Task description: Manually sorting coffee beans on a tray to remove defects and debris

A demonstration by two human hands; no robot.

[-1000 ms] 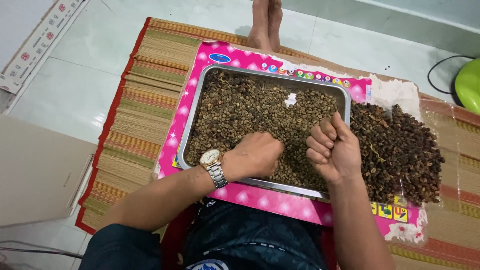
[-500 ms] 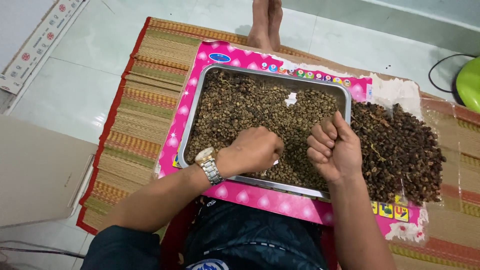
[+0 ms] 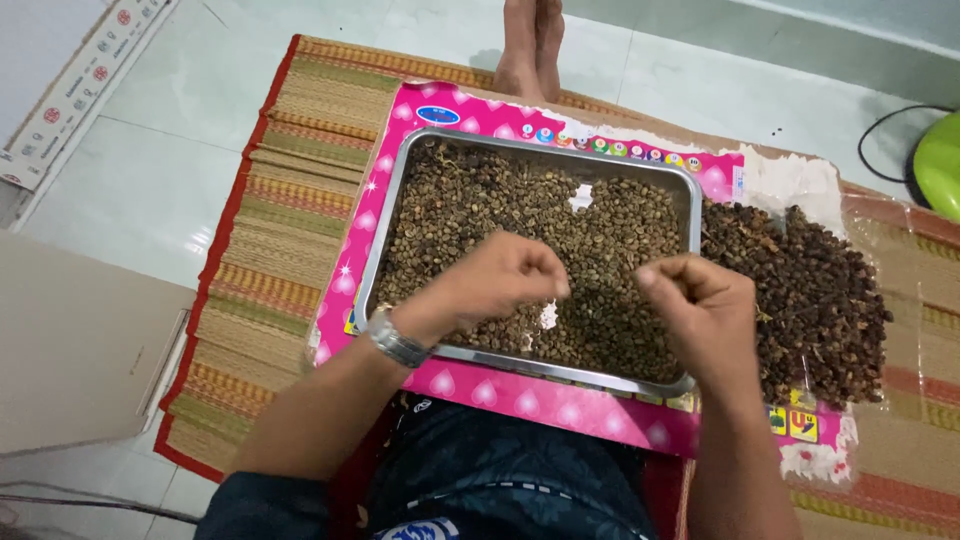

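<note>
A rectangular metal tray (image 3: 384, 230) holds a layer of greenish-brown beans (image 3: 500, 200). It rests on a pink heart-patterned board (image 3: 520, 395). My left hand (image 3: 500, 272), with a metal wristwatch (image 3: 395, 340) on its wrist, hovers over the near middle of the tray with the fingertips pinched together. My right hand (image 3: 705, 310) is curled closed over the tray's near right corner. I cannot see whether either hand holds beans. A heap of darker brown beans (image 3: 810, 290) lies on clear plastic just right of the tray.
The board lies on a striped woven mat (image 3: 270, 230) on a pale tiled floor. Bare feet (image 3: 530, 45) show beyond the tray. A beige panel (image 3: 80, 350) lies at the left. A green object (image 3: 940, 165) with a black cable (image 3: 880, 140) sits at the right edge.
My left hand lifted out of the beans and moved up and away, showing a bare spot on the tray bottom. My right hand shifted right and turned its knuckles over.
</note>
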